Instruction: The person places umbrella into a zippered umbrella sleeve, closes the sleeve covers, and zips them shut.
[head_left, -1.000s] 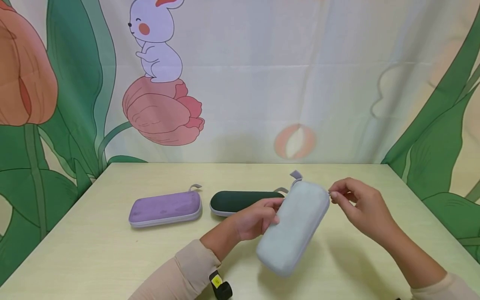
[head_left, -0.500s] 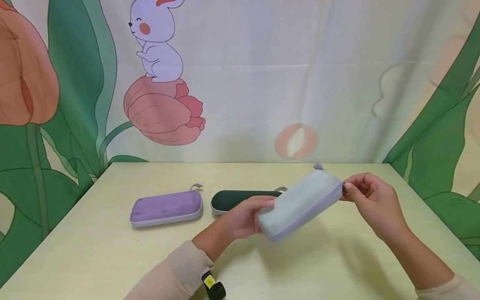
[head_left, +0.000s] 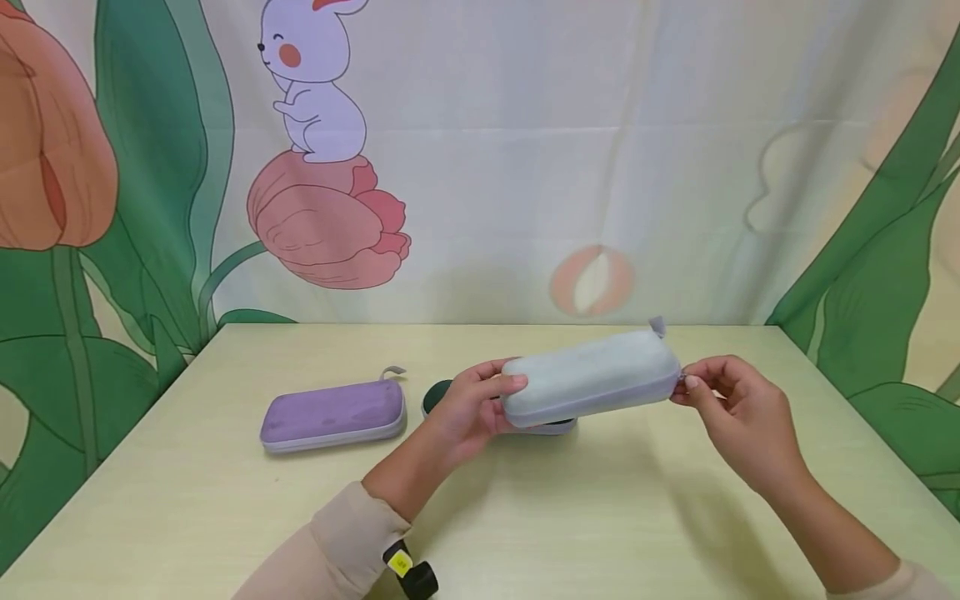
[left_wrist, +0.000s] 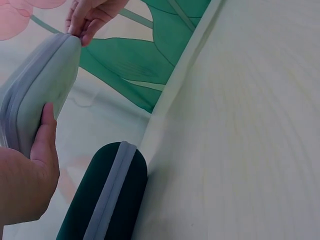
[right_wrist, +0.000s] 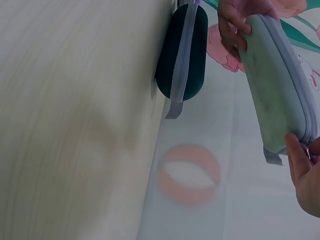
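A pale green zippered pencil case (head_left: 592,371) with a lavender zipper band is held up off the table, nearly level. My left hand (head_left: 468,408) grips its left end, thumb on the near face; the left wrist view shows the same hand (left_wrist: 32,175) around the case. At the right end, my right hand (head_left: 750,417) pinches what seems to be the small zipper pull, mostly hidden by the fingertips. The zipper looks closed along the visible side. A fabric loop (head_left: 657,326) sticks up from the case's right end. Behind the left hand lies a dark green case (right_wrist: 182,55), partly covered in the head view.
A purple zippered case (head_left: 333,414) with a grey loop lies on the left of the pale wooden table (head_left: 150,517). A printed curtain (head_left: 487,167) with a rabbit and flowers hangs behind the table's back edge. A small black device (head_left: 411,569) is strapped at the left sleeve.
The pale green case has swung from steeply tilted to nearly level, its left end rising. My left hand has moved left and up with it. The right hand keeps its pinch after shifting slightly right.
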